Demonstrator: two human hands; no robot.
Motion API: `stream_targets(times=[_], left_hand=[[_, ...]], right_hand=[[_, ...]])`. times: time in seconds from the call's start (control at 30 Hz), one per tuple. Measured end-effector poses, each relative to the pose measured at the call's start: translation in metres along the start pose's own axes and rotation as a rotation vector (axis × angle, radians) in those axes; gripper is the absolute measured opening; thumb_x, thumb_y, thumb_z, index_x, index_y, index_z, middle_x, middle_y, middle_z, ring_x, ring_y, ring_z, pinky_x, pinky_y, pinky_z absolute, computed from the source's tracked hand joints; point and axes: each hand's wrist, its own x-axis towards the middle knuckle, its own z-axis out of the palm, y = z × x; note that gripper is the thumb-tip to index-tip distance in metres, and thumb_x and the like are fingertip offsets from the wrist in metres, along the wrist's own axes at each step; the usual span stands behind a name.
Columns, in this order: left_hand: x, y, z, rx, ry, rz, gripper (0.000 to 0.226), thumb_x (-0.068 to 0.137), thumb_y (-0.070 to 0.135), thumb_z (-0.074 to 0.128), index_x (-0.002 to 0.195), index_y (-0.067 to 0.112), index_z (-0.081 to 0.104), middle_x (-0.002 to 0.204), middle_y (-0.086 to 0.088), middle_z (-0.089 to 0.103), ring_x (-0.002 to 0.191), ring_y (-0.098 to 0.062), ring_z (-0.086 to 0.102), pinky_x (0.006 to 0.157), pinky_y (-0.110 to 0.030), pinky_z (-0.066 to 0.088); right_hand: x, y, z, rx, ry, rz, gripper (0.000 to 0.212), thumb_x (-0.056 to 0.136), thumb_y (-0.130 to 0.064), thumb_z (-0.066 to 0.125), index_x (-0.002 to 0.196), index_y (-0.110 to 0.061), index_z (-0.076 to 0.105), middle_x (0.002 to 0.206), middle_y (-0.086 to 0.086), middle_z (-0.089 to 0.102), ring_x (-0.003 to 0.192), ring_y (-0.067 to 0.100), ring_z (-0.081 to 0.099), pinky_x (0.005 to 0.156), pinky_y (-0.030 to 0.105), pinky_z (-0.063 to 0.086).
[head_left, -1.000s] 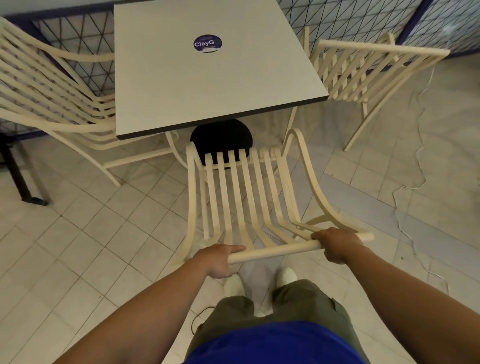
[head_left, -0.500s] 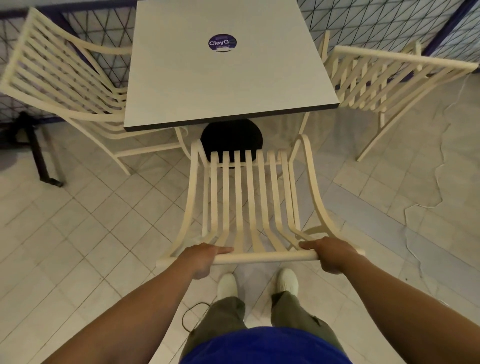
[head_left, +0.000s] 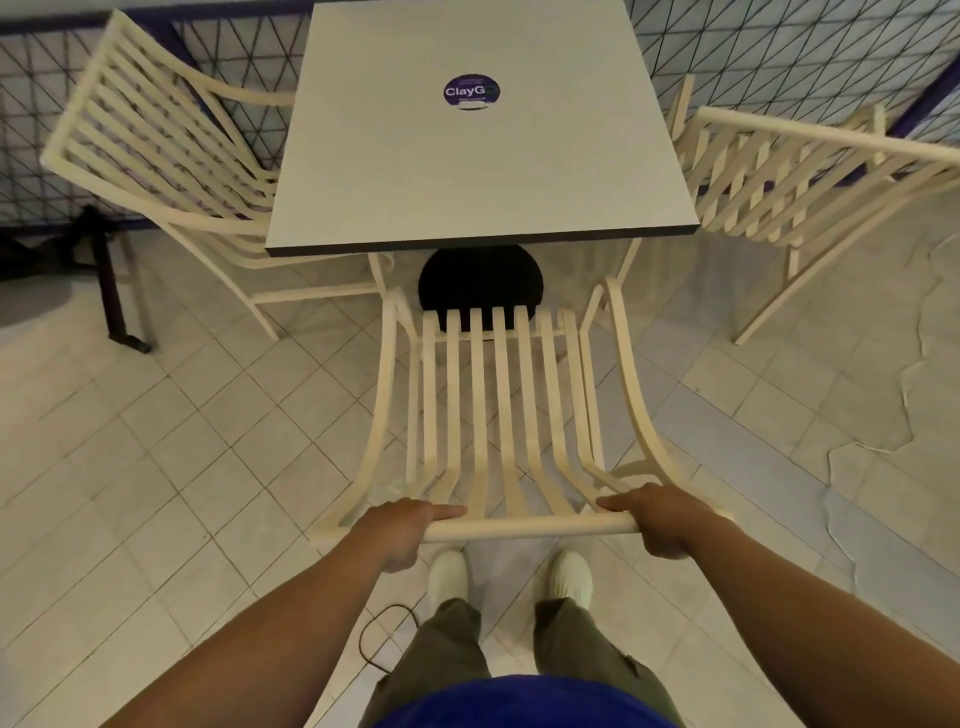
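A cream slatted chair (head_left: 501, 415) stands right in front of me, its seat facing the square grey table (head_left: 478, 156). My left hand (head_left: 400, 525) grips the left part of the chair's top rail (head_left: 530, 527). My right hand (head_left: 660, 517) grips the right end of the same rail. The chair's front edge sits just short of the table's near edge, above the black round table base (head_left: 480, 275). My two white shoes show below the rail.
A second cream chair (head_left: 171, 156) is tucked at the table's left side, a third (head_left: 795, 171) at its right. A round purple sticker (head_left: 471, 92) marks the tabletop. A thin cable (head_left: 883, 447) snakes over the tiled floor at right. A black stand (head_left: 111, 280) is at far left.
The chair has turned from skewed to square with the table, and its rail is now level. Both hands keep their grip on the rail.
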Motion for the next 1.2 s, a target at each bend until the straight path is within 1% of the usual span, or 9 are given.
stream_targets(times=[0.1, 0.23, 0.3, 0.43, 0.67, 0.8, 0.9, 1.03, 1.2], left_hand=[[-0.002, -0.004, 0.001, -0.031, 0.015, -0.008, 0.086, 0.090, 0.005, 0.058, 0.144, 0.062, 0.023, 0.130, 0.003, 0.056, 0.097, -0.019, 0.060, 0.078, -0.033, 0.053], [-0.005, -0.008, 0.000, -0.057, 0.020, 0.045, 0.073, 0.089, 0.032, 0.065, 0.144, 0.060, 0.026, 0.138, 0.009, 0.052, 0.108, -0.017, 0.059, 0.085, -0.031, 0.050], [-0.004, -0.006, 0.001, -0.042, 0.041, 0.035, 0.076, 0.090, 0.026, 0.065, 0.145, 0.059, 0.026, 0.139, 0.009, 0.051, 0.109, -0.018, 0.058, 0.087, -0.033, 0.051], [0.002, -0.001, 0.005, -0.036, 0.033, 0.002, 0.090, 0.087, 0.000, 0.064, 0.146, 0.057, 0.027, 0.133, 0.004, 0.054, 0.104, -0.020, 0.059, 0.086, -0.035, 0.053], [0.019, -0.011, -0.007, -0.021, 0.035, 0.000, 0.092, 0.087, -0.002, 0.063, 0.146, 0.058, 0.026, 0.127, 0.002, 0.056, 0.099, -0.020, 0.060, 0.081, -0.036, 0.055], [0.032, -0.018, -0.021, -0.007, 0.054, -0.003, 0.092, 0.087, -0.001, 0.063, 0.144, 0.061, 0.026, 0.121, 0.004, 0.056, 0.093, -0.019, 0.059, 0.074, -0.033, 0.053], [0.043, -0.025, -0.034, 0.007, 0.057, -0.019, 0.093, 0.086, -0.001, 0.060, 0.141, 0.066, 0.025, 0.113, 0.006, 0.053, 0.084, -0.016, 0.056, 0.065, -0.029, 0.048], [0.054, -0.035, -0.050, 0.027, 0.065, -0.047, 0.094, 0.086, -0.001, 0.055, 0.137, 0.071, 0.023, 0.097, 0.010, 0.047, 0.067, -0.008, 0.048, 0.049, -0.025, 0.035], [0.060, -0.040, -0.063, 0.048, 0.068, -0.036, 0.090, 0.087, 0.000, 0.053, 0.138, 0.069, 0.026, 0.099, 0.008, 0.050, 0.067, -0.009, 0.048, 0.052, -0.027, 0.038]], right_hand=[[0.000, 0.000, -0.001, 0.008, -0.016, -0.017, 0.071, 0.086, -0.016, 0.065, 0.142, -0.049, 0.037, 0.130, -0.003, 0.055, 0.108, 0.018, 0.056, 0.093, 0.032, 0.048], [0.001, -0.005, -0.002, 0.004, 0.014, -0.046, 0.053, 0.084, -0.035, 0.062, 0.135, -0.045, 0.048, 0.123, -0.008, 0.060, 0.102, 0.014, 0.058, 0.090, 0.033, 0.049], [0.002, -0.009, -0.003, -0.017, 0.029, -0.052, 0.046, 0.082, -0.031, 0.065, 0.126, -0.042, 0.055, 0.119, -0.010, 0.062, 0.100, 0.014, 0.059, 0.088, 0.034, 0.051], [0.006, -0.013, -0.004, -0.068, 0.013, -0.027, 0.050, 0.079, -0.021, 0.067, 0.124, -0.040, 0.056, 0.114, -0.009, 0.062, 0.096, 0.014, 0.058, 0.083, 0.034, 0.051], [0.021, -0.009, -0.018, -0.055, 0.008, -0.047, 0.052, 0.078, -0.018, 0.064, 0.125, -0.040, 0.056, 0.110, -0.007, 0.061, 0.086, 0.013, 0.055, 0.076, 0.030, 0.050], [0.035, -0.007, -0.036, -0.049, -0.001, -0.054, 0.050, 0.079, -0.018, 0.063, 0.124, -0.039, 0.057, 0.108, -0.005, 0.061, 0.088, 0.015, 0.056, 0.079, 0.032, 0.051], [0.045, -0.007, -0.048, -0.050, 0.003, -0.062, 0.050, 0.078, -0.016, 0.063, 0.123, -0.038, 0.057, 0.105, -0.005, 0.060, 0.089, 0.017, 0.058, 0.080, 0.034, 0.051], [0.058, -0.010, -0.061, -0.038, 0.015, -0.079, 0.050, 0.077, -0.014, 0.062, 0.122, -0.036, 0.059, 0.098, -0.006, 0.061, 0.084, 0.015, 0.057, 0.074, 0.031, 0.048], [0.068, -0.013, -0.073, -0.043, 0.016, -0.089, 0.054, 0.078, -0.012, 0.063, 0.126, -0.036, 0.057, 0.105, -0.005, 0.062, 0.085, 0.016, 0.058, 0.079, 0.033, 0.050]])
